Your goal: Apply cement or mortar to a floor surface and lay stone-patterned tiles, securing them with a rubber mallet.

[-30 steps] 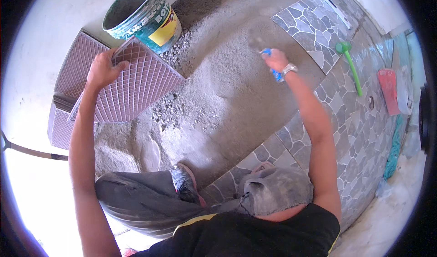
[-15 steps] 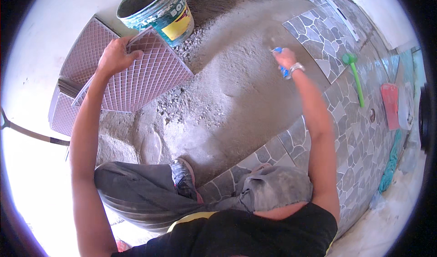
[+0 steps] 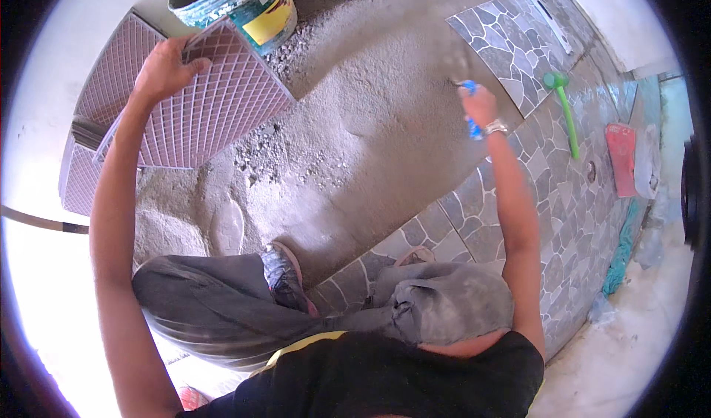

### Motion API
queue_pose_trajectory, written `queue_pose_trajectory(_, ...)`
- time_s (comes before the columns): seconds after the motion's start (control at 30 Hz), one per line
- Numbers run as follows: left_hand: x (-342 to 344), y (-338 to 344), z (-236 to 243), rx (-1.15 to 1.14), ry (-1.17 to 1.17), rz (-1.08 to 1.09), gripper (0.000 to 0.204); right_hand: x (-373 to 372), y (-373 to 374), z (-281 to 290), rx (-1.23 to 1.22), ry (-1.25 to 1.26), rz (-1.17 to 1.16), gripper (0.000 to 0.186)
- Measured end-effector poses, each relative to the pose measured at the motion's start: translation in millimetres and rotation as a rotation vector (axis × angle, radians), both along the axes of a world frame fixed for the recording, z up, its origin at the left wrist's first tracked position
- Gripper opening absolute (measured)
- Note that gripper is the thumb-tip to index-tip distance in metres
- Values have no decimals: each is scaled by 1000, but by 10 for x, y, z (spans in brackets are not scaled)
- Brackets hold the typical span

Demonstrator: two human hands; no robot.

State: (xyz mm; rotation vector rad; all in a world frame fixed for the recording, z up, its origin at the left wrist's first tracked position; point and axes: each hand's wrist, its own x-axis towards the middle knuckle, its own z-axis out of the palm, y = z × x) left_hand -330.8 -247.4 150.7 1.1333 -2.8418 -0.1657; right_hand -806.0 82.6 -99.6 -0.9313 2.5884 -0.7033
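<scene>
My left hand (image 3: 164,70) grips the top edge of a square tile (image 3: 222,92), its thumb over the ridged brown back that faces me. The tile stands tilted beside other tiles (image 3: 118,62) leaning on the wall. Out to the right, my right hand (image 3: 481,107) is closed round the blue handle of a trowel (image 3: 469,87). Its blade is smeared by motion, low over the grey mortar bed (image 3: 378,114), close to the edge of the laid stone-pattern tiles (image 3: 503,44).
A green bucket (image 3: 244,7) stands behind the held tile. On the laid tiles lies a green mallet (image 3: 566,114), with a red packet (image 3: 621,159) farther right. Loose gravelly mortar (image 3: 259,159) is heaped near my shoe (image 3: 285,273). A long straightedge (image 3: 544,11) lies at the far right.
The whole view has shifted, so most things sit farther left and higher. My right hand has moved rightward with the trowel, nearer the laid tiles. My left hand keeps its grip on the tile.
</scene>
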Motion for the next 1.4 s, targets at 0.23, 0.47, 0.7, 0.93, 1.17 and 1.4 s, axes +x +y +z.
queue_pose_trajectory(0.23, 39, -115, -141, -118, 55, -90, 50, 330, 192, -190, 130, -119, 43, 55)
queue_pose_trajectory(0.47, 138, -90, -102, -52, 26, -48, 46, 1678, -281, 300, 111, -406, 514, 49)
queue_pose_trajectory(0.7, 101, -180, -179, -77, 39, -87, 47, 731, -653, 206, 50, -203, 230, 47)
queue_pose_trajectory(0.93, 88, -91, -102, -26, 24, -19, 50, 1555, -688, 194, 98, -283, 599, 45)
queue_pose_trajectory(1.17, -35, 66, 17, 24, 2, 25, 44, 752, -606, 188, 150, 251, 464, 40)
queue_pose_trajectory(1.4, 12, -67, -21, 5, 0, -37, 47, 1448, -720, 349, 126, 276, 703, 32)
